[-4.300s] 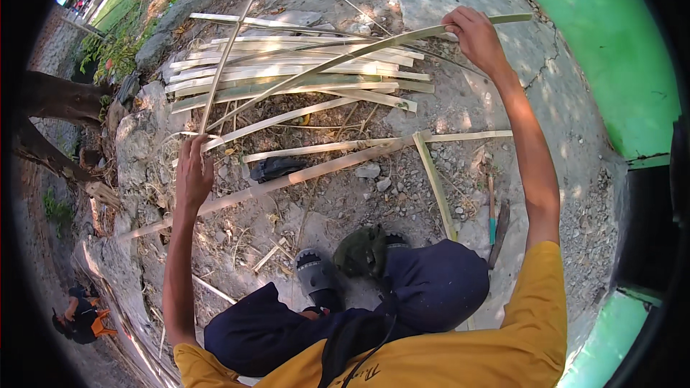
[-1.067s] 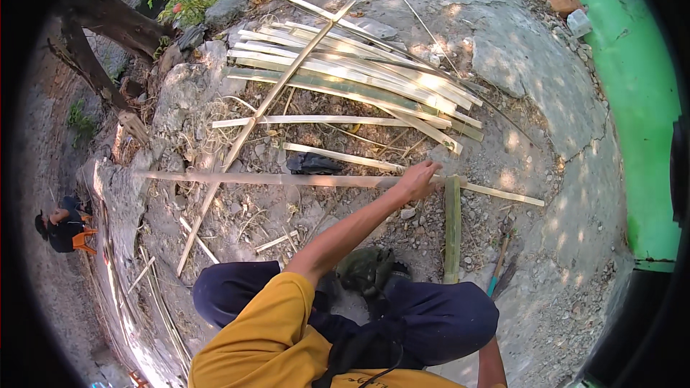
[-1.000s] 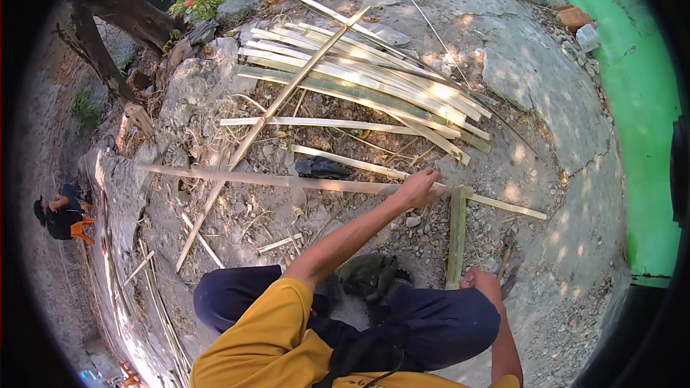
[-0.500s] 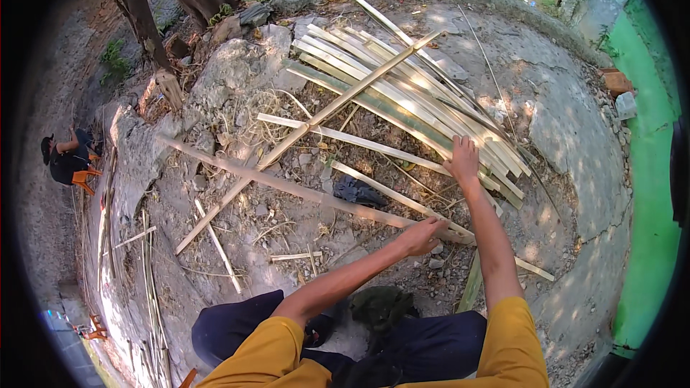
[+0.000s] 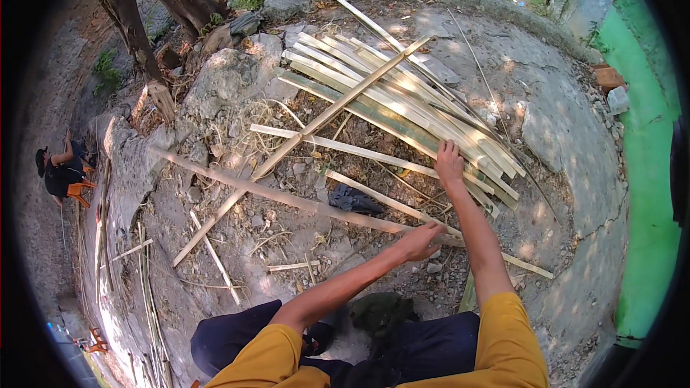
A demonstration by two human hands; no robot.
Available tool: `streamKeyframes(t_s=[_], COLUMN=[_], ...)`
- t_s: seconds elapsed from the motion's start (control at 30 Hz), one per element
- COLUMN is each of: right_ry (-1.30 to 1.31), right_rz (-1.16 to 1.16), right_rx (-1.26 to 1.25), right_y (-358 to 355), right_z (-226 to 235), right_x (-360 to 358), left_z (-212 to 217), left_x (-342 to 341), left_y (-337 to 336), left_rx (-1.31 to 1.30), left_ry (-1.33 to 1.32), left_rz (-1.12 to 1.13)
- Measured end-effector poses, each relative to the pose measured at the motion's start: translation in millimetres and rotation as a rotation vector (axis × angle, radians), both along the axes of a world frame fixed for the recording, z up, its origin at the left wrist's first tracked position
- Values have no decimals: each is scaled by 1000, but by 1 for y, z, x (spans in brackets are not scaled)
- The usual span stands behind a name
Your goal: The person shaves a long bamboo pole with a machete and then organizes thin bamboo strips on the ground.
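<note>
My left hand [image 5: 420,241] is closed around a long brown bamboo strip [image 5: 302,202], near the strip's right end. The strip slants away to the upper left across the ground. My right hand [image 5: 451,164] is at the near edge of a heap of pale split bamboo strips [image 5: 388,104], its fingers bent over a strip there. Below that hand, a thinner bamboo strip [image 5: 381,194] runs under my right forearm to the lower right. A crumpled black plastic bag [image 5: 354,200] lies between the strips, left of my hands.
One long strip [image 5: 345,100] crosses over the heap. Short offcuts and shavings litter the rough ground. Tree trunks [image 5: 136,36] stand at the far left, a green wall [image 5: 647,172] at the right. A person [image 5: 60,172] sits on an orange chair at the left.
The view has shifted slightly, moving the scene a little leftward. Both hands stay at nearly the same spots on the bamboo.
</note>
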State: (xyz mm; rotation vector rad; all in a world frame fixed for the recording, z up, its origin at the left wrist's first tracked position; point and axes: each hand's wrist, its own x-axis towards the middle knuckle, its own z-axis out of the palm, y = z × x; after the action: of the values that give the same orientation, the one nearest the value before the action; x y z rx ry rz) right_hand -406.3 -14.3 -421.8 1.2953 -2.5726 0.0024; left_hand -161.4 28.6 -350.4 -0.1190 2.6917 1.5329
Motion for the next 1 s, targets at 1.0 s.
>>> streamKeyframes(t_s=[1.0], right_ry=[-255], right_rz=[-71], right_rx=[318], right_y=[352], right_z=[395], right_x=[-41], left_z=[52], left_x=[-37], left_y=[-42], left_rx=[962], left_ry=[-119], left_rz=[452])
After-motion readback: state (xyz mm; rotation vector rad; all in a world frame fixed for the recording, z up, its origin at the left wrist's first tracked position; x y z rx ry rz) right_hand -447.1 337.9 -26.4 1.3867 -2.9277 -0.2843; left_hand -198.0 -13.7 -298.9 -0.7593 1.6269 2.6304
